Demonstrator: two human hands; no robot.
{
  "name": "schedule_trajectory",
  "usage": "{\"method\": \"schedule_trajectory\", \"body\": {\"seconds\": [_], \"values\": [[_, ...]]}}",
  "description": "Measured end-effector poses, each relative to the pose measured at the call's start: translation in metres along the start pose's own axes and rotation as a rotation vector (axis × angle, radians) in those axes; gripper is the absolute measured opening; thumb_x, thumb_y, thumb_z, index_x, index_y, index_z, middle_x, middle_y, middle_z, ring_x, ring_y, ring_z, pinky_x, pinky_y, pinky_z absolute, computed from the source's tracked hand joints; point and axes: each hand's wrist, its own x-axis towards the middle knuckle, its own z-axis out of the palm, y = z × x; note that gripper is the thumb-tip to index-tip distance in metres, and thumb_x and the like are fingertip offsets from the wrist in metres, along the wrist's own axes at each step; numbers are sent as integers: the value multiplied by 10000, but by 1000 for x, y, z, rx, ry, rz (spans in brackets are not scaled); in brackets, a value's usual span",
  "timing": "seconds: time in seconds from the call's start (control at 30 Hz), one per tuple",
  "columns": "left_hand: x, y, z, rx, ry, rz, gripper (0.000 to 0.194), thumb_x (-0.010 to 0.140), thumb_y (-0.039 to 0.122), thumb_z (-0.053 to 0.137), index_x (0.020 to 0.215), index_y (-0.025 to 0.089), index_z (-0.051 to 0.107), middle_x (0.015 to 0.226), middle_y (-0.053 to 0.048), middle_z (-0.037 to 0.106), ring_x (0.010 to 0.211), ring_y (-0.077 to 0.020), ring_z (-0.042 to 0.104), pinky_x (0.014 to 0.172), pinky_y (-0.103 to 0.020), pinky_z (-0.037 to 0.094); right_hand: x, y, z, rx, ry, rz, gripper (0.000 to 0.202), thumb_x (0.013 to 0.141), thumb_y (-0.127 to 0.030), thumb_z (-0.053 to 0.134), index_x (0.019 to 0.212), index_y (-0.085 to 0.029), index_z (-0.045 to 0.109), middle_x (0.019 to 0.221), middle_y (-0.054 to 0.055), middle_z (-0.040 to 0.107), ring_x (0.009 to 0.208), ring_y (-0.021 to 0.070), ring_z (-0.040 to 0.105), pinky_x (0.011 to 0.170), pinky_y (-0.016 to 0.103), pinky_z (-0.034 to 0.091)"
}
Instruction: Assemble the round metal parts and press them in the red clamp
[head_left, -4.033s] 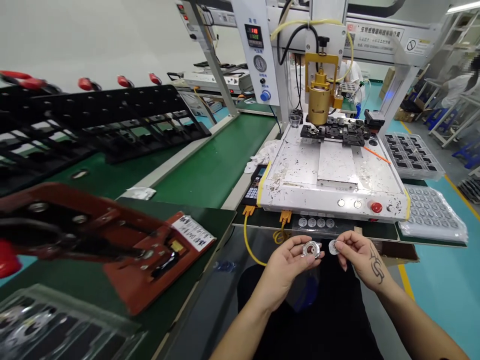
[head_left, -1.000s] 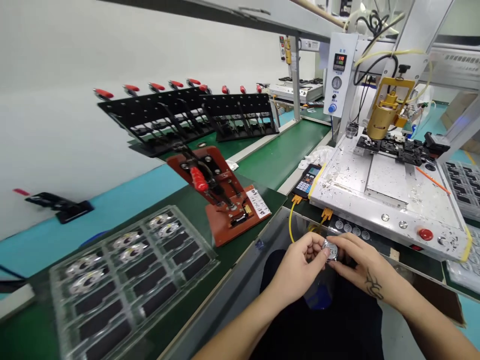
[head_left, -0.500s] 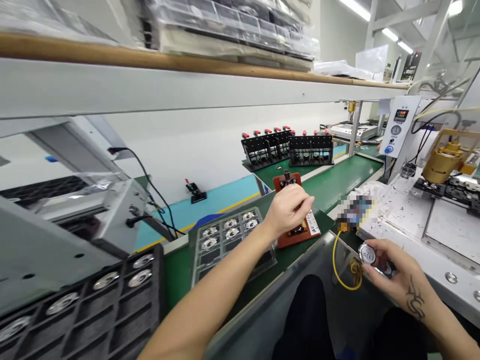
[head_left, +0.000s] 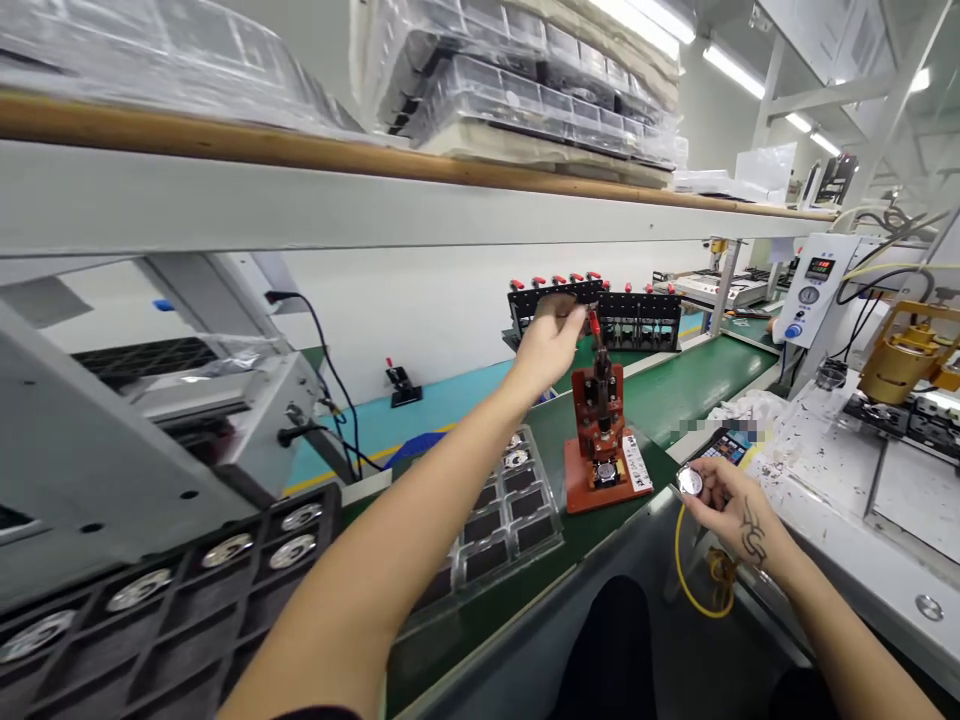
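My left hand point(head_left: 553, 335) is raised over the red press point(head_left: 600, 385), its fingers curled at the top of the upright red lever point(head_left: 595, 322); the fingertips are partly blurred. A round metal watch-like part point(head_left: 606, 472) sits in the press base under the plunger. Off to the right, my right hand point(head_left: 724, 500) pinches a shiny round metal piece point(head_left: 689, 482) between thumb and fingers. The clear compartment tray point(head_left: 559, 538), partly behind my left forearm, holds some round metal parts.
A dark tray point(head_left: 330, 530) with several metal rings lies at the lower left. Black racks with red clamps point(head_left: 639, 320) stand behind the press. On the right are a white machine table point(head_left: 832, 500) and a yellow cable point(head_left: 679, 560).
My left hand has gone up from low over the press, and the lever now stands upright, exposing the part in the base. My right hand, still holding the round piece, has moved left and up.
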Motion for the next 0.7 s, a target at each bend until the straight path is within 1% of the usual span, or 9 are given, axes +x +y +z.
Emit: {"method": "schedule_trajectory", "body": {"seconds": [0.03,0.07,0.13,0.23,0.3,0.4,0.5,0.6,0.7], "values": [[-13,-15,-11,102,19,-42,248,1036,411,614,1177,207,615,1055,-99,713,921,-242,717,849,-387,580,1,7,4,7,-6,2,316,931,-376,713,1191,-200,673,762,-21,598,639,155,560,585,280,464],[-31,-28,-20,206,-21,-119,273,1038,415,579,1198,198,624,1044,-100,724,938,-254,720,860,-399,581,3,14,7,12,-13,1,320,927,-372,712,1194,-199,675,762,-20,598,641,157,561,590,281,466],[-74,-49,-30,299,-269,-274,302,1034,433,521,1117,191,683,921,-77,747,854,-248,727,805,-384,590,8,29,15,15,-37,-9,328,920,-366,711,1200,-199,679,767,-15,601,662,165,574,609,284,475],[-132,-68,-19,292,-567,-378,253,899,430,691,847,191,752,694,-34,735,627,-224,707,625,-321,565,28,46,32,8,-88,-32,347,894,-358,730,1201,-202,692,781,-10,601,706,177,591,656,292,487],[-156,-78,1,296,-667,-410,216,871,387,705,812,185,758,643,-22,719,577,-215,691,579,-299,525,47,54,46,3,-124,-47,354,866,-343,755,1189,-205,708,779,-16,599,703,174,582,673,294,482],[-166,-92,28,330,-695,-401,104,808,277,742,842,178,749,639,-10,691,613,-218,677,604,-294,477,68,62,63,-9,-158,-60,342,840,-322,781,1155,-202,721,771,-19,601,685,169,564,673,293,469],[-164,-102,41,346,-692,-367,153,733,190,776,882,180,743,670,0,673,678,-215,665,634,-285,441,75,69,72,-24,-165,-55,348,854,-336,777,1162,-188,711,763,-18,591,686,173,561,674,293,468],[-165,-102,40,337,-690,-342,182,742,198,759,921,173,739,672,7,644,675,-202,634,620,-280,407,76,75,77,-32,-183,-34,365,883,-357,762,1190,-170,697,768,-15,592,676,167,558,650,281,463],[-170,-92,25,308,-709,-340,215,767,267,753,957,168,743,638,29,604,625,-183,593,596,-276,392,82,78,85,-29,-232,-28,342,888,-340,763,1175,-164,702,849,7,629,691,154,567,653,271,474]]}}
